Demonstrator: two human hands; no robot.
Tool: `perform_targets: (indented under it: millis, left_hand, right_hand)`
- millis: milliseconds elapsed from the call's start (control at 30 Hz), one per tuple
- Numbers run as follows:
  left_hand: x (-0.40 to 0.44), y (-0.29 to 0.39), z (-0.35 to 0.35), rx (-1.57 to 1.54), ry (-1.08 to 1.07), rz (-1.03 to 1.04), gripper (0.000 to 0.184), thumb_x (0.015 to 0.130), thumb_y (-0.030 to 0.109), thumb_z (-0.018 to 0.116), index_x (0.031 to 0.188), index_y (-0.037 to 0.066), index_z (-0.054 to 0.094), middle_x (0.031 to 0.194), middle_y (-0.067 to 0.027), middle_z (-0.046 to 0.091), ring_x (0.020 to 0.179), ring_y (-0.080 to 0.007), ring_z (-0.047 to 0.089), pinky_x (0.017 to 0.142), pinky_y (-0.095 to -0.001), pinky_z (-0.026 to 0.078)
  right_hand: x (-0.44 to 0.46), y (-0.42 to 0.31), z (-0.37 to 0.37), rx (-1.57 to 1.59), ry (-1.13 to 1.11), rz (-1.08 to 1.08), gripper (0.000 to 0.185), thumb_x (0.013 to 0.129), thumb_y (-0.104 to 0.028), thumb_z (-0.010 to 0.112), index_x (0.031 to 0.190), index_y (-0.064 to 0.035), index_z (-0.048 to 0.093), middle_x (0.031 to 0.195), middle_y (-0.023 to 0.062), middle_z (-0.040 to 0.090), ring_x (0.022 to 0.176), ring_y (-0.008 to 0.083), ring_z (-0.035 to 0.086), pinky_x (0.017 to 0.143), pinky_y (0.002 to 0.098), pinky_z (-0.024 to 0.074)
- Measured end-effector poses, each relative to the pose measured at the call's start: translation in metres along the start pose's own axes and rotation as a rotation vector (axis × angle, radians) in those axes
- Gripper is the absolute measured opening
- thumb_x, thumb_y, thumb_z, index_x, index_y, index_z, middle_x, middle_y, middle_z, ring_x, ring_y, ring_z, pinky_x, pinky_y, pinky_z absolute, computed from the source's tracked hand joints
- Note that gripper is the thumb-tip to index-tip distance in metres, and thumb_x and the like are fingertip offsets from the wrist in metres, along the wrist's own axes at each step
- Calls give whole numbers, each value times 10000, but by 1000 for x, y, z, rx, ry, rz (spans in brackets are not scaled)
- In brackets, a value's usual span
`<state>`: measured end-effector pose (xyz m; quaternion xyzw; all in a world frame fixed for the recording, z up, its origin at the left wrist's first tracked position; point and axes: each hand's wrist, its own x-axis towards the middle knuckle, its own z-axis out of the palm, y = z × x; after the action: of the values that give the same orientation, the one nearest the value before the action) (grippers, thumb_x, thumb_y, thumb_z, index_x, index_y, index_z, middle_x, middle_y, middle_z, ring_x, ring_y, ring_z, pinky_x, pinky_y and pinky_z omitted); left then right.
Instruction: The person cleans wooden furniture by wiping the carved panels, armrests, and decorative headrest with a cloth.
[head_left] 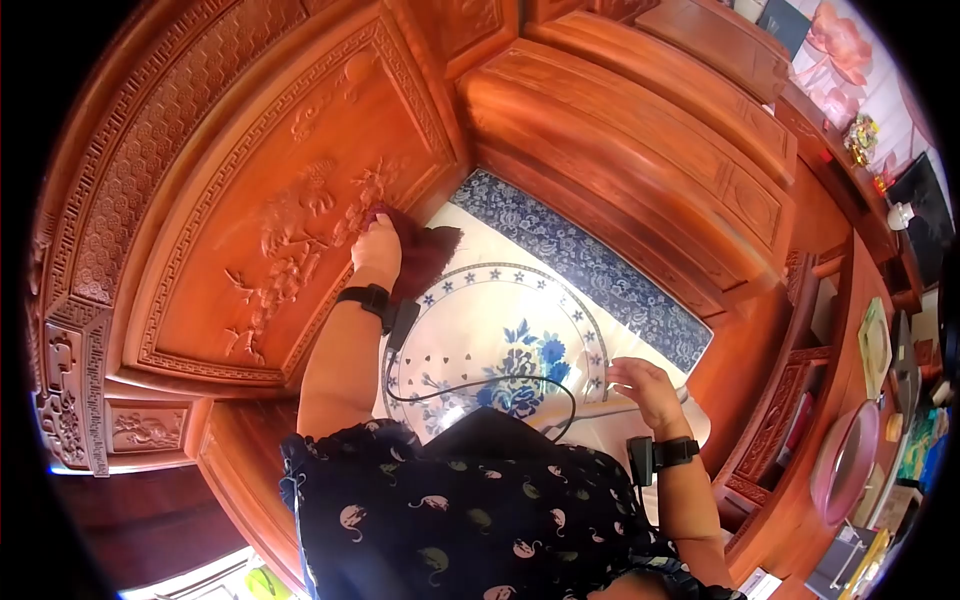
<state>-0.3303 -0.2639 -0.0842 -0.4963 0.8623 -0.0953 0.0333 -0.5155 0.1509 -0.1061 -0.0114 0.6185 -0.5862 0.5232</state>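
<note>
My left hand (377, 248) is closed on a dark red cloth (425, 255), which it presses near the carved wooden panel (290, 220) with raised branches and flowers. Part of the cloth hangs down over the pale cushion (470, 235) beside the panel. On the right, my right hand (645, 388) is held with its fingers apart and nothing in it, over the right part of the cushion. A round blue floral pattern (525, 365) and a dark blue patterned band (585, 262) mark the cushion. Each wrist wears a black strap with a small box.
Wooden backrest boards (620, 160) stand behind the cushion. A black cable (480, 383) loops in front of my body. At the right, a wooden surface holds a pink-rimmed basin (847, 463) and a pale green dish (875, 345). A white cup (900, 216) stands farther back.
</note>
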Motion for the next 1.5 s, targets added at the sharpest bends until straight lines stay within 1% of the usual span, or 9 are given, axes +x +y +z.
perform_targets:
  millis: [167,400,600,800,900,1033,1167,1267,1500]
  left_hand:
    - [-34,-13,13,-185,-212,-91,185,834,74,430,987,0,503,977,-200,594,875,-331,609,767,-424,494]
    - [-85,-51,71,-510,-24,-185,221,789,54,470,965,-58,543,947,-242,608,932,-390,565,825,-412,456]
    - [-60,-42,93,-1192,327,-344,326,800,87,556,1069,-96,544,981,-210,614,939,-259,587,846,-298,432]
    - [-3,3,60,-1798,-5,-529,371,841,156,531,1191,35,520,1028,-76,602,899,-203,572,714,-307,465]
    - [6,9,21,-1553,-89,-708,426,848,176,520,1252,52,466,1075,-89,583,887,-200,575,637,-329,483]
    - [0,-9,73,-1814,4,-828,446,868,194,488,1286,55,418,1126,-120,557,900,-237,595,585,-357,534]
    - [-43,-22,49,-1852,328,-977,312,880,80,465,1180,-5,488,1043,-112,588,888,-225,582,723,-358,512]
    - [-52,-47,74,-1931,417,-741,263,871,64,487,1111,-31,534,987,-90,603,881,-190,564,770,-313,477]
    - [-21,-32,76,-1348,381,-574,310,827,49,537,1109,-79,528,1053,-168,598,925,-230,577,840,-300,439]
  right_hand:
    - [-8,1,-5,7,9,-17,232,893,-155,465,1024,-17,599,936,79,638,859,153,604,786,261,463]
    - [1,3,-11,-9,-20,13,247,896,-189,483,1043,-21,586,936,75,630,881,157,595,774,263,467]
    - [5,1,-4,-7,-31,0,246,899,-181,474,1041,-12,584,942,83,629,881,160,594,785,271,471]
    - [1,-4,-1,-31,5,27,244,904,-165,453,1032,-9,592,943,73,634,874,150,602,784,255,462]
    - [4,-5,0,-47,7,29,254,908,-172,451,1048,-4,579,956,87,626,893,167,592,805,279,469]
    - [6,-8,-1,-27,-1,5,254,907,-168,450,1049,0,578,959,89,623,897,170,593,803,278,470]
    - [5,-6,-2,-37,3,15,253,905,-171,455,1050,-4,578,968,83,620,899,169,592,798,275,468]
    - [2,-2,1,-61,24,44,235,896,-167,463,1030,-22,590,944,74,636,869,146,605,766,247,466]
    - [9,-2,9,-45,-13,-9,221,889,-139,464,1027,-24,592,937,67,638,841,133,608,752,239,468]
